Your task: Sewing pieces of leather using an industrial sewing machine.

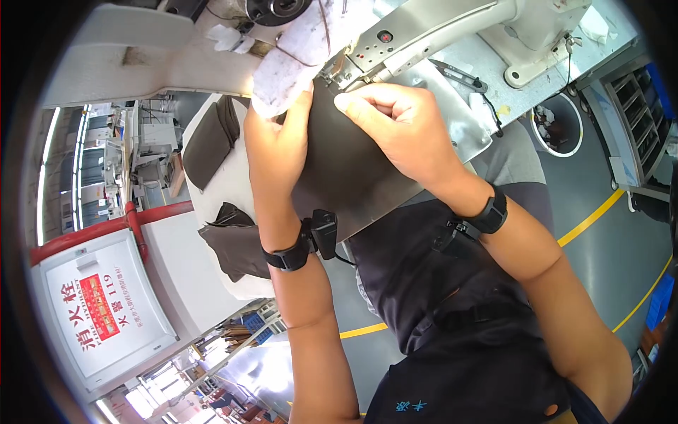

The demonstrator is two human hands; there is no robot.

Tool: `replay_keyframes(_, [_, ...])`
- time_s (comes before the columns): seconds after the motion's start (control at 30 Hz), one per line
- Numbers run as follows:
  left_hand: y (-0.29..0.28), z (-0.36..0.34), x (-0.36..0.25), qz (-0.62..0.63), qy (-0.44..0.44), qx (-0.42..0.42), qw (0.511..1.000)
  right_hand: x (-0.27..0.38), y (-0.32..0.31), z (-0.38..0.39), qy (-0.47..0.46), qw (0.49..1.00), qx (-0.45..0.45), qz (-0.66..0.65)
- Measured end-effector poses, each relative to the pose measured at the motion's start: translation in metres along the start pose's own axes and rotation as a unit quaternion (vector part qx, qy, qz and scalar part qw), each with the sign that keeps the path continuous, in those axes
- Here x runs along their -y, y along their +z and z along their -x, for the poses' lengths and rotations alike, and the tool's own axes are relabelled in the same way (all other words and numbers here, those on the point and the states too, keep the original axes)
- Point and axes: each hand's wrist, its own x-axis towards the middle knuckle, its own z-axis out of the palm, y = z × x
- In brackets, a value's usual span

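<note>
A dark brown-grey sheet of material point(339, 166), cloth or leather, lies under the sewing machine's needle area point(332, 74). My right hand point(409, 134) pinches its far right edge between thumb and forefinger, the other fingers curled in. At the sheet's left side is my left hand point(279, 145), thumb stretched along the edge. Its other fingers are hidden behind the machine head's white cover point(282, 81), so their grip does not show. The machine's pale arm point(438, 35) reaches in from the upper right.
Dark cut pieces point(212, 145) and another folded stack point(236, 244) rest on a pale surface at left. Snips point(459, 76) lie on the worktable point(544, 67) at right. A white-rimmed bin point(563, 147) stands beyond. A white wall cabinet point(106, 311) is at lower left.
</note>
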Motion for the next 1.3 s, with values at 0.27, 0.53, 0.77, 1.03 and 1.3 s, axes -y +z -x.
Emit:
replay_keyframes(0.27, [-0.009,0.007,-0.003,-0.074,0.083,0.051,0.993,-0.001,-0.009,0.001,-0.011,0.999,0.024,0.037])
replay_keyframes(0.53, [-0.008,0.009,-0.010,-0.111,0.083,0.069,0.988,-0.004,-0.011,0.007,-0.013,0.999,0.037,0.029])
replay_keyframes(0.77, [-0.014,0.000,-0.003,-0.102,-0.008,0.109,0.989,0.006,-0.014,0.010,0.025,0.996,0.081,0.024])
replay_keyframes(1.03, [-0.026,-0.024,0.023,-0.087,-0.046,0.188,0.977,0.001,-0.005,0.006,0.065,0.990,0.090,-0.089])
replay_keyframes(1.3, [-0.035,-0.048,0.040,-0.117,-0.052,0.224,0.966,0.001,0.012,0.001,0.089,0.988,0.055,-0.115])
